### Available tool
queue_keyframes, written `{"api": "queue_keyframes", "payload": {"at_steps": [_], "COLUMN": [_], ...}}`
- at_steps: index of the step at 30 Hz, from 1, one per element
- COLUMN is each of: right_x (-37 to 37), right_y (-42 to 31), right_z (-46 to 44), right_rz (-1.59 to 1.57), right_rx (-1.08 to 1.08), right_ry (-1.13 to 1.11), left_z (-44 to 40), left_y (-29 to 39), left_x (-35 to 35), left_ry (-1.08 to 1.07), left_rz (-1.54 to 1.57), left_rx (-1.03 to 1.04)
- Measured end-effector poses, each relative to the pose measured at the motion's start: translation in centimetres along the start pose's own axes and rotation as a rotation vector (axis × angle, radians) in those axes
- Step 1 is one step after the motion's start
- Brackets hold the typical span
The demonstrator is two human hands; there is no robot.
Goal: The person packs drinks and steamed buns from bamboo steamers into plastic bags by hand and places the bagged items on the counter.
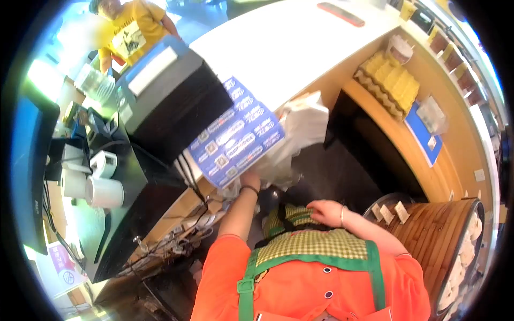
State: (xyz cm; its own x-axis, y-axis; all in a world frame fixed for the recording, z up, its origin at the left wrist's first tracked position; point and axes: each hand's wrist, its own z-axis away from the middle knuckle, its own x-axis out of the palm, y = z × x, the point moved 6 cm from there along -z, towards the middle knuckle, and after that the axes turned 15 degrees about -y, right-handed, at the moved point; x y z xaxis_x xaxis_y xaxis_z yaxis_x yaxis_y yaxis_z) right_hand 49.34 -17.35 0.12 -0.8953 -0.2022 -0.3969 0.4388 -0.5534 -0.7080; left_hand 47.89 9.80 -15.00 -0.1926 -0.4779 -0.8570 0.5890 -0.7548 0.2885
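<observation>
My left hand (250, 181) reaches in under the edge of a stack of blue and white printed boxes (238, 139), beside crumpled white plastic bags (300, 125). Its fingers are hidden, so what it touches does not show. Near the front of my green checked apron (313, 247), my right hand (325, 212) hangs with its fingers bent; whether it holds anything is too small to tell. Dark straps lie on the checked cloth below it.
A black machine (171, 96) stands by the boxes. Paper rolls (104, 192) and cables are at left. A bamboo steamer (436, 230) with buns is at right, egg trays (388, 85) on a shelf. A person in yellow (131, 35) stands across the counter (257, 37).
</observation>
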Motion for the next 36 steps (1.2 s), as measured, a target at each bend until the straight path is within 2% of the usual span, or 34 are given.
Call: {"api": "queue_keyframes", "payload": {"at_steps": [3,5,6,8,9,12,14,17,20,22,24,26,27,29,31,34,36], "right_x": [0.4,0.1,-0.3,-0.7,-1.0,-0.9,-0.3,-1.1,-2.0,-2.8,-3.3,-3.5,-3.9,-5.3,-6.7,-8.7,-10.5], "right_y": [1.1,1.4,1.2,1.4,1.2,1.5,2.4,2.4,2.1,1.6,2.0,2.7,2.9,3.1,3.3,4.9,6.0], "right_z": [-0.7,-0.6,-0.3,-0.3,-0.1,-0.3,-1.5,-2.8,-4.4,-4.6,-5.1,-6.0,-6.2,-6.3,-6.8,-8.4,-8.5], "right_rz": [0.095,0.106,0.096,0.104,0.112,0.158,0.134,0.051,0.047,0.172,0.122,0.094,0.047,-0.001,0.028,0.074,0.070], "right_rx": [-0.051,-0.027,-0.027,-0.030,-0.022,-0.063,-0.074,-0.114,-0.080,-0.111,-0.113,-0.126,-0.106,-0.120,-0.146,-0.214,-0.262], "right_ry": [0.004,-0.031,-0.043,-0.097,-0.116,-0.142,-0.196,-0.235,-0.273,-0.217,-0.213,-0.202,-0.205,-0.159,-0.165,-0.175,-0.196], "left_z": [-4.8,-4.9,-4.9,-0.8,-0.5,-0.9,-0.4,0.7,3.2,2.3,1.0,2.3,3.1,2.8,4.4,4.8,4.5], "left_y": [-3.2,-4.5,-3.6,-0.3,0.3,-1.1,-1.5,-1.8,1.0,0.2,-1.0,0.7,1.2,1.7,2.9,3.6,5.8], "left_x": [7.3,7.7,7.8,2.3,1.5,2.8,2.5,2.1,-2.1,0.0,2.1,0.8,0.1,0.8,0.1,0.3,2.5], "left_ry": [0.518,-0.254,-0.225,-0.079,-0.066,0.082,0.175,0.290,0.181,0.253,0.174,0.253,0.248,-0.159,-0.042,-0.096,-0.308], "left_rz": [-0.381,-0.484,-0.638,-0.582,-0.563,-0.566,-0.349,-0.344,-0.159,-0.005,-0.094,-0.317,-0.326,-0.484,-0.523,-0.419,-0.333], "left_rx": [0.097,-0.272,-0.222,-0.073,-0.062,-0.124,-0.007,0.109,0.118,0.246,0.128,0.215,0.215,0.092,0.019,0.043,0.191]}}
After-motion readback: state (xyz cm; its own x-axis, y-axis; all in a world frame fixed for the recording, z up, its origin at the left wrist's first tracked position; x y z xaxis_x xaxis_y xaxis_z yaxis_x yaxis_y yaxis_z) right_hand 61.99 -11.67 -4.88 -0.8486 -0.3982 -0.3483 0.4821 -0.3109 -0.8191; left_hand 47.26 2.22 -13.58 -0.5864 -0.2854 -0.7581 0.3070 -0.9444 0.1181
